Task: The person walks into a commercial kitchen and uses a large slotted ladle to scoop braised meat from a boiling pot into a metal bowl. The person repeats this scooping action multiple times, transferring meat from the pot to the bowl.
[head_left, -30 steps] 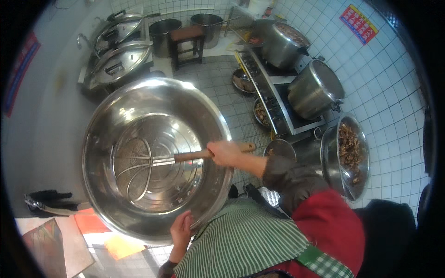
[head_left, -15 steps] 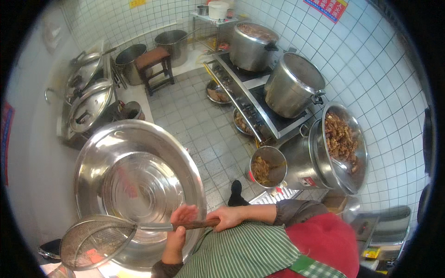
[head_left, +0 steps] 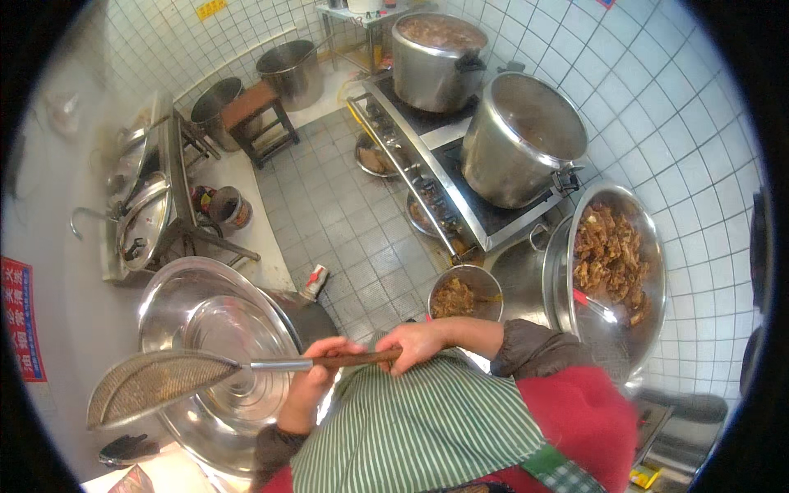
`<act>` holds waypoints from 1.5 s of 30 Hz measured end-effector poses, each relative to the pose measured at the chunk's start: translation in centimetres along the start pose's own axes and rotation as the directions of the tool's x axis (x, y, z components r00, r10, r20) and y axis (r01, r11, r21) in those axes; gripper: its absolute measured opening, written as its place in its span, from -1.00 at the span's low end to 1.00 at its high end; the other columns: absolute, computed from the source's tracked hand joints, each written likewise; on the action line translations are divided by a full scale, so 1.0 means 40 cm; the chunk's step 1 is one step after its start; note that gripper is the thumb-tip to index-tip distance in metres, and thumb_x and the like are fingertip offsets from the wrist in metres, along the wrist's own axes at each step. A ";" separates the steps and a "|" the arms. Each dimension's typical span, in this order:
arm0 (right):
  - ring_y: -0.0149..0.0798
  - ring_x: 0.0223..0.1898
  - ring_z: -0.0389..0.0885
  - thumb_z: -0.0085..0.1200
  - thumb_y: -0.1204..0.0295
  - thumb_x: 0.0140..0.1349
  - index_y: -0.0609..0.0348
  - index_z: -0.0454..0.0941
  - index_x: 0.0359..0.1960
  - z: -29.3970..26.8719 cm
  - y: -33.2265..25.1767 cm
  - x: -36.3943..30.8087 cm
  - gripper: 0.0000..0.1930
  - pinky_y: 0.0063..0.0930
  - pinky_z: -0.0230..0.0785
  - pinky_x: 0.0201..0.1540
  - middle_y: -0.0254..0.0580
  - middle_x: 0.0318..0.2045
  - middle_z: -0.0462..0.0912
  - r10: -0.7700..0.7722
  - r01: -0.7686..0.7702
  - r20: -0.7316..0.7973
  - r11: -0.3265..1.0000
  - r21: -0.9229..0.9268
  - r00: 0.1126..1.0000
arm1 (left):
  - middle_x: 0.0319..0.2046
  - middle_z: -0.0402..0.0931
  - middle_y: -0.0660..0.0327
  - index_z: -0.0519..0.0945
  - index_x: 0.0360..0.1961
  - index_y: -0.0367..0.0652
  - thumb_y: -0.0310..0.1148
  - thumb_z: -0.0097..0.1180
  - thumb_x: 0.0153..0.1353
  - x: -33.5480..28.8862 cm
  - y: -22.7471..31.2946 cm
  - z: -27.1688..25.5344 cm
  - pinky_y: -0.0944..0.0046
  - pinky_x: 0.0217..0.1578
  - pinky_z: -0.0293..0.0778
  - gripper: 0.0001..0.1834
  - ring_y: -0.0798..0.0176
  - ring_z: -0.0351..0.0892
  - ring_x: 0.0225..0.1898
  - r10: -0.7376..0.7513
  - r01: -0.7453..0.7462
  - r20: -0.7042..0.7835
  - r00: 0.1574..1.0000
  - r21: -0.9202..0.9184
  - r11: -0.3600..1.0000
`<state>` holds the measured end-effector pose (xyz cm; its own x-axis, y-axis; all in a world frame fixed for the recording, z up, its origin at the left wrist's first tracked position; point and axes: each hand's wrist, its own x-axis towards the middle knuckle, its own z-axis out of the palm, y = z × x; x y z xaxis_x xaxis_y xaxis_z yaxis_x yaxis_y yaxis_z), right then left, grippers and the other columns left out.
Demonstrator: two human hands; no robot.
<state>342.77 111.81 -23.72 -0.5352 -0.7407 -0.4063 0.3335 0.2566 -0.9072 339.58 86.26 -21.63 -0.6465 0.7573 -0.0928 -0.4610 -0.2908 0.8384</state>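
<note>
A long-handled mesh skimmer (head_left: 160, 386) with a dark wooden grip lies almost level across my front, its mesh bowl to the left. My right hand (head_left: 415, 345) is closed around the end of the grip. Nearer the metal shank, my left hand (head_left: 311, 382) holds the handle between thumb and fingers. Below the skimmer sits a large, shiny steel basin (head_left: 222, 287), partly covered by the skimmer and my left arm. No food shows in the part of the mesh I can see.
A wide bowl of browned meat pieces (head_left: 608, 255) stands at right, beside a smaller pot of meat (head_left: 454, 297). Two tall pots (head_left: 514, 156) (head_left: 434, 70) occupy the stove. A wooden stool (head_left: 251, 107) stands farther back; a metal stand (head_left: 177, 193) lines the left wall.
The skimmer's bowl has tilted and looks narrower. My left fingers have moved in around the handle. The view has shifted, revealing a dark pot beside the basin and more of the left stand.
</note>
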 end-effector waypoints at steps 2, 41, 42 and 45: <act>-0.41 -0.30 0.52 0.24 0.31 0.01 0.16 0.58 -0.22 -0.046 0.003 -0.044 -0.69 -0.45 0.37 -0.20 -0.31 -0.36 0.61 -0.008 0.008 -0.028 1.000 0.017 1.000 | 0.09 0.47 -0.02 0.35 0.21 -0.25 0.17 0.18 0.15 0.063 0.013 0.020 0.01 0.27 0.22 -0.19 0.04 0.41 0.20 -0.092 0.092 0.009 0.996 -0.023 0.996; -0.38 -0.51 0.55 0.10 0.17 0.28 0.09 0.49 0.08 -1.751 -0.310 0.360 -0.60 -0.54 0.42 -0.45 -0.21 -0.40 0.65 -0.124 0.215 -0.272 0.918 0.332 0.954 | -0.32 0.50 0.19 0.48 -0.26 -0.16 -0.05 -0.02 0.38 1.711 0.637 -0.719 0.12 0.05 0.42 -0.64 0.18 0.49 -0.16 0.093 -0.188 -0.447 0.890 -0.174 0.967; -0.38 -0.47 0.57 0.10 0.18 0.28 0.07 0.47 0.13 -1.820 -0.316 0.340 -0.57 -0.51 0.45 -0.41 -0.19 -0.37 0.66 -0.167 0.283 -0.361 0.913 0.296 0.917 | -0.33 0.50 0.19 0.48 -0.28 -0.16 -0.05 -0.02 0.39 1.758 0.672 -0.734 0.13 0.03 0.42 -0.65 0.19 0.48 -0.18 0.114 -0.205 -0.471 0.875 -0.146 0.968; -0.33 -0.26 0.62 0.15 0.21 0.25 0.00 0.30 0.29 -1.960 -0.313 0.244 -0.42 -0.39 0.52 -0.20 -0.11 -0.17 0.65 -0.146 0.310 -0.550 0.925 0.218 0.822 | -0.37 0.45 0.26 0.45 -0.32 -0.14 -0.05 -0.03 0.39 1.881 0.721 -0.756 0.20 -0.06 0.42 -0.65 0.23 0.45 -0.24 0.140 -0.253 -0.515 0.846 -0.155 0.955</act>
<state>272.50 150.05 -24.92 -0.9157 -0.3047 -0.2621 0.3118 -0.1273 -0.9416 259.26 117.17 -20.67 -0.9244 0.2986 -0.2375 -0.3712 -0.5595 0.7411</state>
